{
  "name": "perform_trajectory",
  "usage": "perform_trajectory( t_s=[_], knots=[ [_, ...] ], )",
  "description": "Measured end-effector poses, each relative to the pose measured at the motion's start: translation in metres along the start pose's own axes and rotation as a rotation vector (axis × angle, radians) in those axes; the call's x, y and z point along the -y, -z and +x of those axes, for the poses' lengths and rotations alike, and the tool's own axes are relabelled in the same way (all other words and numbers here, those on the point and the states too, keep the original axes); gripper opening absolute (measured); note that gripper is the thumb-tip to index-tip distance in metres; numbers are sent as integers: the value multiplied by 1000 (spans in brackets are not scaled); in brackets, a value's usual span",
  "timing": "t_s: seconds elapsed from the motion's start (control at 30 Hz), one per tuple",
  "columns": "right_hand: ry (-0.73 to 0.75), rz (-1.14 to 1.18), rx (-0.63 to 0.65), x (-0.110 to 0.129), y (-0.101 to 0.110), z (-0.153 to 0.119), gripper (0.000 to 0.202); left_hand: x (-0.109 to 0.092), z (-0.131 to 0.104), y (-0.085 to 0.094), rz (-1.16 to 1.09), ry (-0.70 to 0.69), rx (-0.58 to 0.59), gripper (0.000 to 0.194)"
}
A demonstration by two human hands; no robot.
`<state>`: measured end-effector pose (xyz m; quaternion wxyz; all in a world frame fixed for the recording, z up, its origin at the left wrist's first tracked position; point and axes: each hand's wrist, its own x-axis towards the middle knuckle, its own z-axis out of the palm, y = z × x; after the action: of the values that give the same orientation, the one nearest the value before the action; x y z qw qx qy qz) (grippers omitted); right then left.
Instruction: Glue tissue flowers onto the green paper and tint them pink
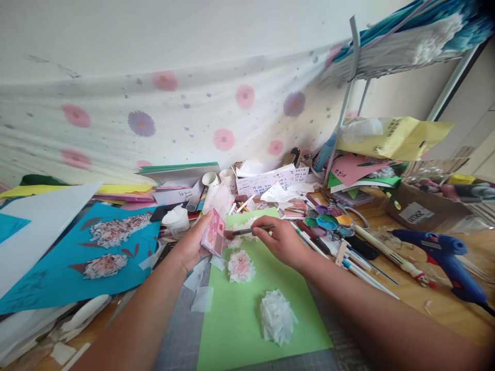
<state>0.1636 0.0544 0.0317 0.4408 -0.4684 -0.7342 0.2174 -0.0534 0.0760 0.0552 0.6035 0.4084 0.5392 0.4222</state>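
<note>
My left hand [193, 243] grips a small pink makeup palette [214, 234], tilted so its colour pans face my right hand. Between the fingers of my right hand [276, 241] is a dark-handled makeup brush [247, 231], its tip close to the palette; whether they touch I cannot tell. Under both hands lies a green sheet of paper [232, 330]. On it sit a pink-tinted paper flower [241, 266] and, nearer to me, a white paper flower [278, 317]. Another pale flower behind the brush is partly hidden by my right hand.
At left a blue sheet [143, 247] bears pinkish paper flowers. A white cup [176, 220] stands behind my left hand. Rightward lie paint pots [327, 221], scissors [358, 214], markers and a blue glue gun [444, 257]. A cardboard box [417, 208] and a rack [344, 108] stand beyond.
</note>
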Motion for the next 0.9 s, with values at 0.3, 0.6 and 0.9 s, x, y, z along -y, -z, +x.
perform_trajectory(
  t_s=[0.3, 0.6, 0.9],
  knots=[
    [138, -141, -43, 4, 1, -5, 17, -4, -6, -2, 8, 8, -51, 45],
    [153, -183, -101, 3, 7, -6, 16, -3, -7, 0, -9, -7, -33, 44],
    [225, 157, -160, 14, 8, -12, 14, 5, 1, 1, -72, -2, 62, 49]
  ],
)
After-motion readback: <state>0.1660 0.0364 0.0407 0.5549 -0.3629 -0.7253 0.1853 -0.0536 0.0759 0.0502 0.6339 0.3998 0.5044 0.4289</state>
